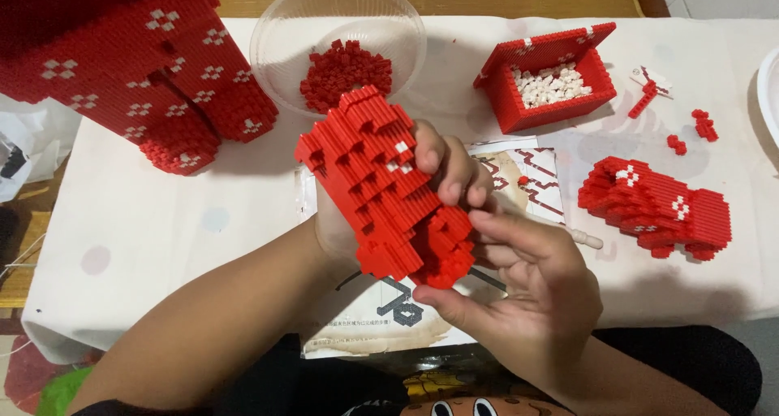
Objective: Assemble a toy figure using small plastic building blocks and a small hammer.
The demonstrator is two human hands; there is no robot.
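your right hand (519, 290) is pinching the red brick section's (381, 185) lower end; left hand (442, 172) is gripping behind it; keep pressing squarely.

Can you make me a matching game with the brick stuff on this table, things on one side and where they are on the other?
Things:
1. clear bowl
2. red brick box
3. stepped red piece
4. big red model

Places:
A. held in both hands
B. top left of the table
C. holds loose red bricks
D. holds white bricks

Pairs: 1-C, 2-D, 3-A, 4-B
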